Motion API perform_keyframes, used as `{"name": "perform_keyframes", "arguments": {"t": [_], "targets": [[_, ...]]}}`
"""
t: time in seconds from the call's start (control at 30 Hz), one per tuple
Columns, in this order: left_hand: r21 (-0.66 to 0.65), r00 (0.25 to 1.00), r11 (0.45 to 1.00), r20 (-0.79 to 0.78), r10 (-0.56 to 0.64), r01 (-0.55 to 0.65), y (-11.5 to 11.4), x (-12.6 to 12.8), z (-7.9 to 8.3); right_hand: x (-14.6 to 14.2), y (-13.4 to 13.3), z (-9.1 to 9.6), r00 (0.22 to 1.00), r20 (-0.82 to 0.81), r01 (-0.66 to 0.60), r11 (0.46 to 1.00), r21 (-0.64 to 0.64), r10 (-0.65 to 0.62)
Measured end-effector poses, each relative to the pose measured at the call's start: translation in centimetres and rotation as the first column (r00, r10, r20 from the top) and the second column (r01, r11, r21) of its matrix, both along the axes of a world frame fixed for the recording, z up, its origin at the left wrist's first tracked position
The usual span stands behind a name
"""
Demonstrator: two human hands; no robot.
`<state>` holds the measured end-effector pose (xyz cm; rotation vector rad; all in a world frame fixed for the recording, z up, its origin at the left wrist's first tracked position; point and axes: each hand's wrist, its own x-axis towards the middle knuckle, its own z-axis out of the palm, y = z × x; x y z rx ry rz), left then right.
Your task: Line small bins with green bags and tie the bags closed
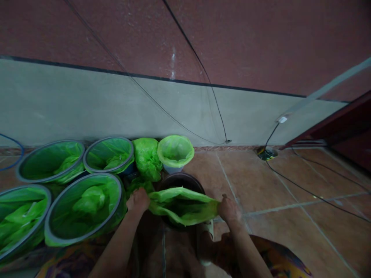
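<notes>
My left hand (138,200) and my right hand (228,209) each grip one side of a green plastic bag (182,205), stretching its mouth open between them. The bag hangs over a dark round bin (180,180) standing on the tiled floor just in front of me. Both hands are closed on the bag's rim. The lower part of the bin is hidden behind the bag and my arms.
Several grey-rimmed bins lined with green bags (84,206) stand at the left. A small white bin with a green liner (175,153) and a bundled green bag (147,157) sit by the wall. Black cables (304,189) cross the floor at right.
</notes>
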<state>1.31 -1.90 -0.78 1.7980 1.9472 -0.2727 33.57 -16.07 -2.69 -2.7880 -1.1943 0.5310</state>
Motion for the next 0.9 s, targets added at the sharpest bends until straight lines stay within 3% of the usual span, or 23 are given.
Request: {"name": "perform_keyframes", "arguments": {"t": [0.1, 0.17, 0.27, 0.4, 0.57, 0.73, 0.9], "targets": [[0.207, 0.996, 0.975, 0.036, -0.083, 0.074, -0.7, 1.7, 0.8, -3.4, 2.9, 1.0, 0.985, 0.058, -0.165, 0.986, 0.02, 0.164], [0.306, 0.972, 0.938, 0.114, -0.205, 0.162, -1.0, 3.3, 1.2, -5.4, 5.0, 1.6, 0.94, -0.024, -0.336, 0.938, 0.08, 0.339], [0.286, 0.893, 0.911, 0.254, -0.371, 0.297, -1.2, 5.5, 0.9, -7.1, 7.2, 1.7, 0.855, -0.162, -0.477, 0.87, 0.126, 0.492], [0.213, 0.879, 0.916, 0.274, -0.391, 0.341, -1.2, 7.9, -0.7, -7.6, 8.3, 0.2, 0.875, -0.192, -0.426, 0.895, 0.131, 0.445], [0.203, 0.899, 0.911, 0.186, -0.395, 0.358, -0.3, 8.9, -1.4, -6.2, 8.5, -1.4, 0.882, -0.272, -0.304, 0.905, 0.297, 0.386], [0.247, 0.952, 0.956, 0.216, -0.216, 0.16, 2.1, 7.4, -1.6, -4.4, 9.7, -1.4, 0.898, -0.279, -0.216, 0.895, 0.39, 0.339], [0.193, 0.945, 0.98, 0.311, -0.104, 0.044, 5.5, 6.5, -3.1, -3.2, 13.4, -1.9, 0.918, -0.231, -0.217, 0.895, 0.39, 0.323]]}}
